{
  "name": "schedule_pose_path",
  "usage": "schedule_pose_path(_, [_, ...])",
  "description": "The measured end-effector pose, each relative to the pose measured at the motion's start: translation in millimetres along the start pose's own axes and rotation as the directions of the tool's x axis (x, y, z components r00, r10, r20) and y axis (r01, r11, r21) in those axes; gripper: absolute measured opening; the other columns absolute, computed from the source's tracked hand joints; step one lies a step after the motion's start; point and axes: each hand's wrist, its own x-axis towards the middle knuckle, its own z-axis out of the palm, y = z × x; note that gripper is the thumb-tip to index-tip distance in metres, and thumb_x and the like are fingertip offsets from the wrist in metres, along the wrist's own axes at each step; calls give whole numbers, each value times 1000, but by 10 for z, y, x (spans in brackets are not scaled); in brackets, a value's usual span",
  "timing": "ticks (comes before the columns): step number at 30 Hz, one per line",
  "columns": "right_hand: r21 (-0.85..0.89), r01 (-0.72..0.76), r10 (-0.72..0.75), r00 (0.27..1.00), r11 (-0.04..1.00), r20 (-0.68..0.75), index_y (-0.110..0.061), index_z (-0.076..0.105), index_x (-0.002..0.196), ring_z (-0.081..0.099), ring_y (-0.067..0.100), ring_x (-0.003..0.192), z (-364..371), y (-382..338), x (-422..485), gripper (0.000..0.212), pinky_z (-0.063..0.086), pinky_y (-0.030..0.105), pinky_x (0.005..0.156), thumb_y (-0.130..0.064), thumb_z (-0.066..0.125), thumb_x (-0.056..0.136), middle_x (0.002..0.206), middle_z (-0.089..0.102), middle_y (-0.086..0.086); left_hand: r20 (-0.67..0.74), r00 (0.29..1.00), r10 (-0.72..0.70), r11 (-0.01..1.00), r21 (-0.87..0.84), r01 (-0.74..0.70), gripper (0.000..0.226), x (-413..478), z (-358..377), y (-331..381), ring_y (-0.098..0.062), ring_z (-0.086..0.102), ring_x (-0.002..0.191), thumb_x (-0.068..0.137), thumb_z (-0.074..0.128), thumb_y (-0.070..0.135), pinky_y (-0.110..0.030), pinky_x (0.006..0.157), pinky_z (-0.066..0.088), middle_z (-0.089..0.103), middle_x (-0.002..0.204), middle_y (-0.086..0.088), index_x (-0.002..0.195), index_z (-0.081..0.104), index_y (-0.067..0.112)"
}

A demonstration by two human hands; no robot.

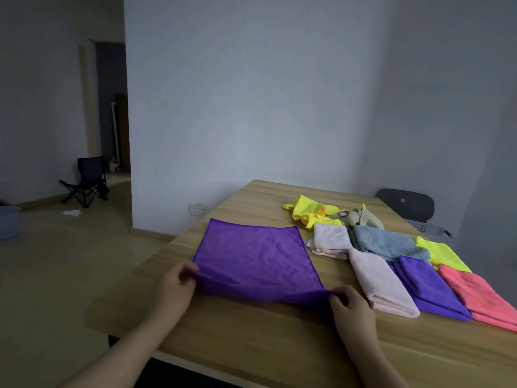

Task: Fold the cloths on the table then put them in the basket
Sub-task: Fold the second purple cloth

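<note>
The wood-grain worktop (251, 337) stood in a dim room with pale grey walls and a tan floor. A folding chair (89, 180) sat far off to the left by a doorway. A purple cloth (257, 259) lay spread flat on the worktop's near left part. The left grip (174, 287) pinched its near left corner, and the right grip (351, 309) pinched its near right corner. Folded cloths (383, 284) lay in a row to the right, with crumpled cloths (310, 211) behind them. Only the rim of the grey basket (428, 228) showed, past the worktop's far right edge. A blue basin (9, 222) was cut off at the left.
</note>
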Motion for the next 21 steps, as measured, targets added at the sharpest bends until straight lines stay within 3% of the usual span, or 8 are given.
schedule_pose_path(3, [-27, -16, 17, 1000, 1000, 21, -27, 56, 74, 50, 2, 69, 3, -10, 7, 21, 32, 18, 53, -10, 52, 86, 74, 58, -10, 55, 998, -34, 995, -93, 39, 24, 51, -31, -79, -19, 59, 90, 87, 56, -2, -22, 70, 41, 64, 85, 2, 75, 61, 18])
schedule_pose_path(6, [-58, -1, 3, 999, 998, 42, -28, 54, 76, 49, 0, 69, 1, -31, -15, 20, 31, 17, 52, -12, 50, 88, 74, 58, -11, 235, 972, 6, 998, -61, 9, 29, -6, -14, -60, -22, 59, 98, 86, 49, -12, -24, 83, 41, 65, 91, -1, 77, 58, 14])
schedule_pose_path(8, [-62, 8, -6, 999, 998, 37, -28, 53, 74, 49, 0, 68, -1, -33, -34, 21, 31, 17, 51, -15, 51, 90, 72, 58, -11, 418, 908, 12, 1000, -16, -6, 30, -35, -21, -26, -23, 56, 106, 86, 46, -12, -24, 88, 39, 63, 99, -2, 81, 56, 16])
schedule_pose_path(10, [-70, 10, -7, 999, 998, 40, -29, 52, 72, 49, -1, 67, -17, -34, -53, 22, 30, 16, 50, -16, 51, 90, 71, 57, -12, 612, 791, 7, 960, 217, -177, 11, -64, -79, -17, -11, 52, 111, 88, 58, 22, -24, 95, 37, 58, 114, 10, 90, 54, 32])
schedule_pose_path(12, [-76, 12, -8, 999, 997, 46, -30, 51, 72, 49, -2, 66, -34, -25, -63, 23, 30, 15, 50, -16, 52, 90, 71, 57, -14, 710, 704, 8, 829, 389, -402, 28, -86, -147, -10, 3, 44, 115, 73, 56, 63, -23, 102, 33, 48, 124, 24, 93, 46, 46])
schedule_pose_path(13, [-77, 13, -10, 999, 997, 48, -31, 52, 73, 49, -2, 66, -38, -23, -65, 22, 30, 14, 50, -16, 52, 90, 71, 57, -14, 718, 696, 28, 777, 423, -467, 36, -111, -155, -3, 5, 41, 117, 67, 53, 71, -23, 105, 31, 44, 126, 27, 93, 43, 49])
schedule_pose_path(17, [-95, 32, -27, 998, 995, 51, -28, 55, 78, 49, -2, 67, -31, -24, -73, 17, 32, 14, 52, -16, 53, 89, 71, 57, -14, 612, 772, 172, 792, 380, -478, 13, -178, -130, 4, 2, 44, 118, 84, 60, 44, -22, 102, 37, 48, 122, 28, 87, 47, 46])
schedule_pose_path(21, [-114, 48, -44, 998, 992, 40, -28, 55, 76, 50, -1, 66, -29, -30, -84, 16, 33, 16, 51, -18, 53, 88, 71, 58, -12, 532, 816, 227, 816, 354, -458, 29, -184, -130, -41, 1, 53, 107, 86, 55, 16, -15, 90, 42, 57, 112, 20, 80, 47, 43])
